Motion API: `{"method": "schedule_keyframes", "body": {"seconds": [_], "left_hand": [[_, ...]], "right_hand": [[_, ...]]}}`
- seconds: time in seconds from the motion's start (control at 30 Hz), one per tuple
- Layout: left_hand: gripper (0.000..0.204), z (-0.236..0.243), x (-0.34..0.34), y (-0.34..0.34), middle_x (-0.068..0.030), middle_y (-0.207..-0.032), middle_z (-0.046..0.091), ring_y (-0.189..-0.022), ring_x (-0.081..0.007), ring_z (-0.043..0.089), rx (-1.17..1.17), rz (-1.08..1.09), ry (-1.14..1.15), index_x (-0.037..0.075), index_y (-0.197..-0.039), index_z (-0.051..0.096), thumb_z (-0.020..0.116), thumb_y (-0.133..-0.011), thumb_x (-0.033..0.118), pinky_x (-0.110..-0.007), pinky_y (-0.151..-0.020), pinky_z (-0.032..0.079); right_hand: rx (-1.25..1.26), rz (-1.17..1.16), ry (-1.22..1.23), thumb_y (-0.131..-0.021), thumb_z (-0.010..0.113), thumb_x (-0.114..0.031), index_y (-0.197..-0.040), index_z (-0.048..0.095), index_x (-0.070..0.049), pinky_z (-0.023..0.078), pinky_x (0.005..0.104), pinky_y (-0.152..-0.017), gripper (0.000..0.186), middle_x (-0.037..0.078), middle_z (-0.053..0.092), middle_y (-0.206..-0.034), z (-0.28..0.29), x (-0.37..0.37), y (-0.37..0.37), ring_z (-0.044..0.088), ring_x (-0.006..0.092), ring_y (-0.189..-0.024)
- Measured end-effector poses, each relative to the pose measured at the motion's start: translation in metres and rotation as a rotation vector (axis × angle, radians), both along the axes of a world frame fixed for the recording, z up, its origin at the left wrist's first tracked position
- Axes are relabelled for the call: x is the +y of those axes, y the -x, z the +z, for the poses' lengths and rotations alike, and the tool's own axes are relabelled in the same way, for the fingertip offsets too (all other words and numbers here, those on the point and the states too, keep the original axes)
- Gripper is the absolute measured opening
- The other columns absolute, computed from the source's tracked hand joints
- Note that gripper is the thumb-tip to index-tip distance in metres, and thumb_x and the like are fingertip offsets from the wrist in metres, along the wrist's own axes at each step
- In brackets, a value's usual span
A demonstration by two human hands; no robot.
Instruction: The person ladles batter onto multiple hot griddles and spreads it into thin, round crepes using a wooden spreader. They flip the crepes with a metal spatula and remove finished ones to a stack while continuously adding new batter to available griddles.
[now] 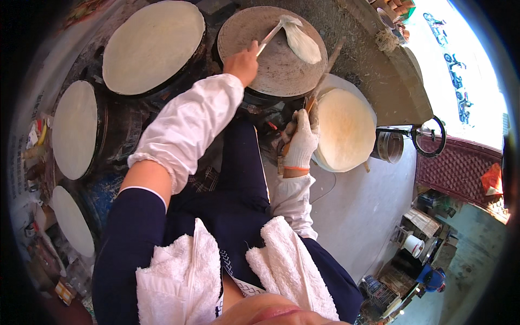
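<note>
Head view, so: left hand (242, 63) is bare, clenched on a thin flat stick (269, 37) that's lifting a folded-over thin sheet (301, 42) off the round steamer top (271, 59) right beyond it. Right hand (301, 140), in a white glove, grips a wooden stick (324, 70) angled up past it. Just right of that hand sits a round stack of pale sheets (346, 130). Off to the left, more cloth-topped round pots (154, 46).
</note>
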State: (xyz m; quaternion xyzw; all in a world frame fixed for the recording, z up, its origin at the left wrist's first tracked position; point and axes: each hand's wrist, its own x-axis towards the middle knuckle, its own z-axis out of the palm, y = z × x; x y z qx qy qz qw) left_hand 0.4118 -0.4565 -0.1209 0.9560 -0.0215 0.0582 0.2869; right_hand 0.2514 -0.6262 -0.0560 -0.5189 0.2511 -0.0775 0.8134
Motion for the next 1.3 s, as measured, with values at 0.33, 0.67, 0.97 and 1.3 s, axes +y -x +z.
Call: {"method": "schedule_keyframes", "body": {"seconds": [0.33,0.67,0.97,1.3], "left_hand": [[0.039,0.123,0.061,-0.051,-0.0259,-0.102,0.066,-0.091,-0.0480,0.063,-0.482,0.077,0.148,0.006,-0.130,0.052,0.054,-0.093,0.020,-0.055,-0.079,0.050],[0.032,0.082,0.102,0.080,0.0074,-0.054,0.039,-0.042,-0.0040,0.035,0.471,0.169,1.029,0.008,-0.087,0.057,0.071,-0.093,0.037,-0.023,-0.040,0.027],[0.028,0.004,0.210,0.293,0.0020,-0.052,0.048,-0.040,-0.0061,0.041,0.460,0.596,0.763,0.003,-0.096,0.071,0.067,-0.096,0.030,-0.025,-0.039,0.030],[0.020,-0.079,0.239,0.399,-0.0105,-0.089,0.071,-0.085,-0.0258,0.068,0.228,0.694,0.291,0.007,-0.102,0.073,0.062,-0.086,0.013,-0.037,-0.079,0.051]], "right_hand": [[0.155,-0.037,0.008,-0.101,0.052,-0.016,-0.148,0.045,-0.024,0.037,0.0238,-0.037,0.048,0.000,0.056,-0.082,-0.079,0.012,-0.031,0.048,0.0084,-0.050],[-0.026,0.110,0.300,-0.088,0.059,-0.014,-0.130,0.063,-0.004,0.044,0.0294,-0.055,0.043,0.002,0.061,-0.077,-0.119,0.021,-0.187,0.051,0.0101,-0.062],[0.052,0.214,0.933,-0.093,0.059,-0.016,-0.142,0.052,-0.002,0.049,0.0340,-0.098,0.051,0.020,0.068,-0.125,-0.082,-0.062,-0.029,0.066,0.0270,-0.114],[0.026,0.168,0.985,-0.093,0.054,-0.022,-0.135,0.058,-0.005,0.048,0.0382,-0.096,0.046,0.022,0.070,-0.116,-0.102,0.013,-0.116,0.065,0.0364,-0.113]]}}
